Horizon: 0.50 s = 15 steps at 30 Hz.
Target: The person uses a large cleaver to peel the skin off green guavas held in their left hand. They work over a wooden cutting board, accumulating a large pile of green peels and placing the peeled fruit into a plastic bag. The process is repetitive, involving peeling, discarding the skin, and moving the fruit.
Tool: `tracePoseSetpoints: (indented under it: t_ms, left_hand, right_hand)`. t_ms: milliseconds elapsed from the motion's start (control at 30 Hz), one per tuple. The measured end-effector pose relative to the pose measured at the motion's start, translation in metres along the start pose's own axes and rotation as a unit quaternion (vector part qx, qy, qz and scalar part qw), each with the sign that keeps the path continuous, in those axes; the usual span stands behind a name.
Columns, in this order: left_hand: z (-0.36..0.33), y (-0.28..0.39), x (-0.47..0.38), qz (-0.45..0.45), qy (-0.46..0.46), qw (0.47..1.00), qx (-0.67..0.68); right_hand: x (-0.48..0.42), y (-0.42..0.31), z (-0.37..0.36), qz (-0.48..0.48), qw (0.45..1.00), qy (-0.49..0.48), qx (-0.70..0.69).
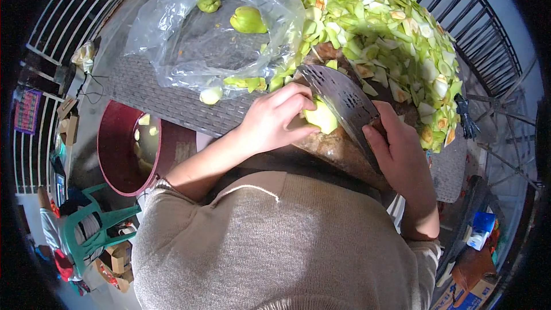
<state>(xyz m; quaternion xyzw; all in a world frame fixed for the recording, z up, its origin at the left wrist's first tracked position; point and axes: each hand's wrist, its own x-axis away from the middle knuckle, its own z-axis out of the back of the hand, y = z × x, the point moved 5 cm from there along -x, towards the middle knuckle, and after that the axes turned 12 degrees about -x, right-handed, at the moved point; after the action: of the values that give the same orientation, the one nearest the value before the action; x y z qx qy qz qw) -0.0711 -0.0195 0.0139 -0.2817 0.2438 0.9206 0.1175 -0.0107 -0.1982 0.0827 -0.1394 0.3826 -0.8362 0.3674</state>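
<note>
My left hand [280, 116] grips a partly peeled green chayote [322, 118] by its left side, over a brown wooden chopping board [327, 146]. In my right hand [398, 150] is the handle of a broad cleaver [344, 94]. Its wet blade slants along the chayote's right side; whether the edge is in the flesh I cannot tell. Green peelings [387, 13] are heaped high behind and right of the board. To the left, a clear plastic bag [150, 38] lies open, with an unpeeled chayote [249, 20] and a smaller one [208, 3] inside its ring.
A pale peeled piece [211, 95] sits near the front edge of the woven-top table [181, 112]. Below, a dark red bucket [105, 137] holds pale pieces in liquid. A green plastic chair [82, 241] with a person on it stands lower left. Black cable [465, 116] hangs at right.
</note>
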Motion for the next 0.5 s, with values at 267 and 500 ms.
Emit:
tracePoseSetpoints:
  t_ms: [267, 500]
  left_hand:
    - [-0.003, -0.001, 0.004, 0.011, 0.003, 1.000, 0.014]
    - [-0.008, -0.003, 0.008, 0.007, 0.010, 1.000, 0.015]
  right_hand:
    - [-0.001, 0.000, -0.004, 0.013, 0.998, -0.010, 0.062]
    - [-0.006, 0.006, -0.019, -0.018, 0.989, -0.066, 0.134]
